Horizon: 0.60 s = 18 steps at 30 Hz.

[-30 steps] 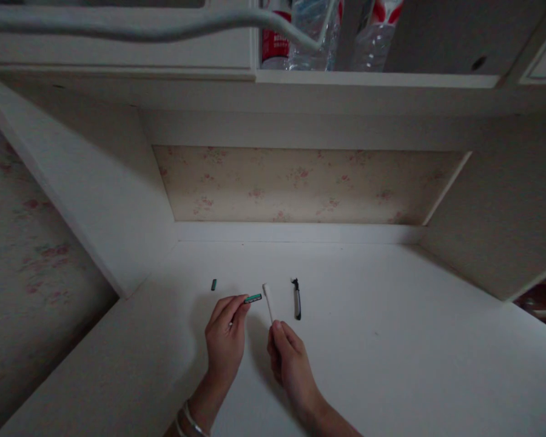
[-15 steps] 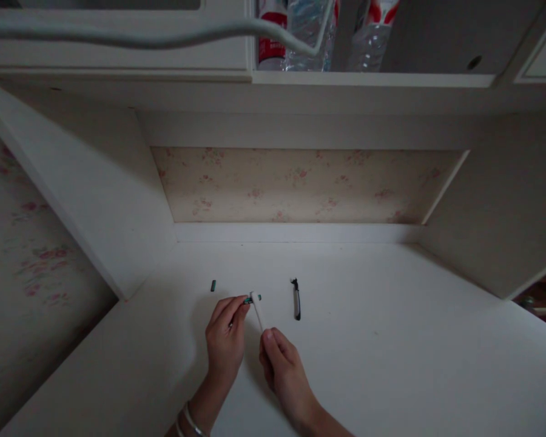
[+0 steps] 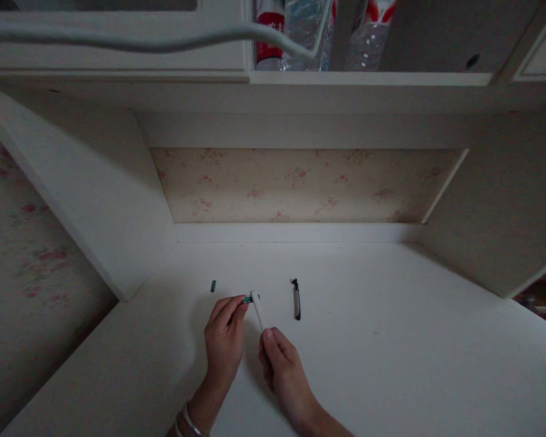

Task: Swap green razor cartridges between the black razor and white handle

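My left hand [image 3: 225,331] pinches a small green-and-black razor cartridge [image 3: 246,300] between thumb and fingertips, raised over the white tabletop. My right hand [image 3: 282,367] is closed round the handle of a slim white toothbrush [image 3: 258,311]. Its head points up and away from me and meets the right end of the cartridge, partly covering it. A second green razor cartridge [image 3: 213,286] lies flat beyond my left hand. Right of both hands, a black-and-grey razor handle [image 3: 297,301] rests on the surface.
White side panels [image 3: 86,194] flank the tabletop [image 3: 391,358], with floral wallpaper [image 3: 300,185] at the back. Overhead, an open shelf [image 3: 373,79] holds plastic bottles [image 3: 368,42]. A pale curved bar [image 3: 164,44] crosses in front of the cabinet.
The cartridge in my left hand has shifted slightly left relative to the toothbrush head, so less of it shows on the right. Both grips stay the same.
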Tool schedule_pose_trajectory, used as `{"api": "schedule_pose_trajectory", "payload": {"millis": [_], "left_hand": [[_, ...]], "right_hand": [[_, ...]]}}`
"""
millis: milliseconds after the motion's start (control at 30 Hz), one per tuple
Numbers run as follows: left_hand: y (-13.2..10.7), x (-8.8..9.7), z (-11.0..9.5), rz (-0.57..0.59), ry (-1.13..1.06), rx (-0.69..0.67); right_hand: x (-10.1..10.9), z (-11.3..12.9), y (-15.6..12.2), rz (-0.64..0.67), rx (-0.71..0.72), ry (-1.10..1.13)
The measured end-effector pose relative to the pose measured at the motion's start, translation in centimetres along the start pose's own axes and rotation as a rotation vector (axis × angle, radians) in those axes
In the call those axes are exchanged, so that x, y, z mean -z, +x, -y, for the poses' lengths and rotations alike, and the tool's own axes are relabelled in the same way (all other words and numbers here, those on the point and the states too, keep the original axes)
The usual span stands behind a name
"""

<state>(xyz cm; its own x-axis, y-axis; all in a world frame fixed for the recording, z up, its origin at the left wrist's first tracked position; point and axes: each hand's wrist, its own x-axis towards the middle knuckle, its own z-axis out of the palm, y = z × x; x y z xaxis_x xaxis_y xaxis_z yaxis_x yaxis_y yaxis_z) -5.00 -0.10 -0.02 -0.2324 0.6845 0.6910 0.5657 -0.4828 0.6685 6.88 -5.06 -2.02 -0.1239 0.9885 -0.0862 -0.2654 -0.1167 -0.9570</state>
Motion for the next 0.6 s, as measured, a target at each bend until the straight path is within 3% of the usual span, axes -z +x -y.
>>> {"api": "schedule_pose_trajectory", "payload": {"millis": [100,267,433,600], "left_hand": [[0.03,-0.01,-0.06,0.000,-0.011,-0.006],[0.12,0.00,-0.13,-0.002,-0.015,-0.002],[0.07,0.00,-0.10,-0.005,-0.037,0.011],[-0.07,0.06,-0.05,0.002,-0.018,0.014]], "right_hand": [[0.06,0.23,0.11,-0.056,-0.010,0.022],[-0.17,0.04,-0.04,0.062,-0.008,0.014],[-0.07,0.39,0.20,-0.061,-0.029,0.045],[-0.12,0.22,-0.04,0.069,-0.016,0.034]]}}
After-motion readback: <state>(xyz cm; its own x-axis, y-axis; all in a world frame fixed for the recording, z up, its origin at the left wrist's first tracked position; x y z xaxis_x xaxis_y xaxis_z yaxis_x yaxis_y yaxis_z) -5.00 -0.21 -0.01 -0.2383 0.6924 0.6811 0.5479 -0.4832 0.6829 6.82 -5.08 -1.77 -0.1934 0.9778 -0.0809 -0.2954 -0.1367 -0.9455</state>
